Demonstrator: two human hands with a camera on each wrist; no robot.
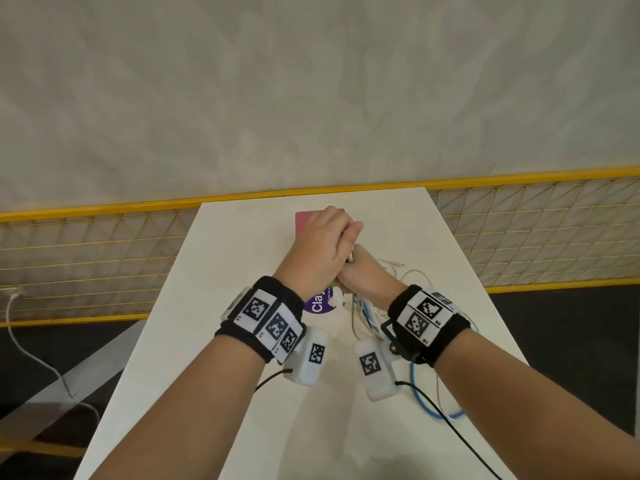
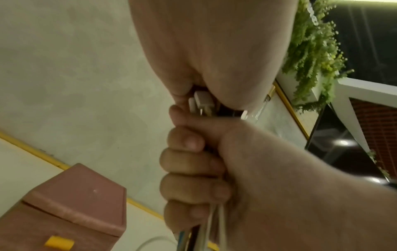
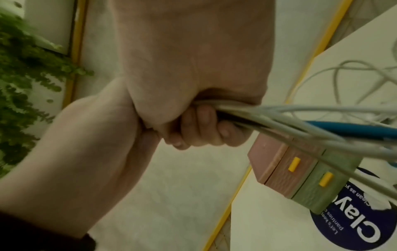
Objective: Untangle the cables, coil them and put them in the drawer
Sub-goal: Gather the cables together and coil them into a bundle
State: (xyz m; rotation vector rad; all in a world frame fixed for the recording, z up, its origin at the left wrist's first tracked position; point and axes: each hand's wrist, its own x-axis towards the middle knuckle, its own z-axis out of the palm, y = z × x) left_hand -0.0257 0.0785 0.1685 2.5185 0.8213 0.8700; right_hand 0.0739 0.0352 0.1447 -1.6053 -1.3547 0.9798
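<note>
Above the white table (image 1: 225, 306) my hands meet on one bundle of cables (image 1: 363, 313). My right hand (image 1: 367, 275) fists around the white, blue and black strands (image 3: 300, 118), which leave it towards the table. My left hand (image 1: 322, 251) sits just above it and grips the upper ends, where white connectors (image 2: 203, 101) stick out between the two hands. The blue cable (image 1: 420, 393) trails down past my right wrist. The small drawer unit (image 3: 279, 163), with pink and green drawers and yellow handles, stands shut behind the hands.
Loose white cable loops (image 1: 412, 275) lie on the table right of the hands. A round purple sticker (image 1: 320, 303) is on the tabletop under them. A yellow mesh railing (image 1: 86, 254) runs behind the table. A white cord (image 1: 34, 358) hangs at left.
</note>
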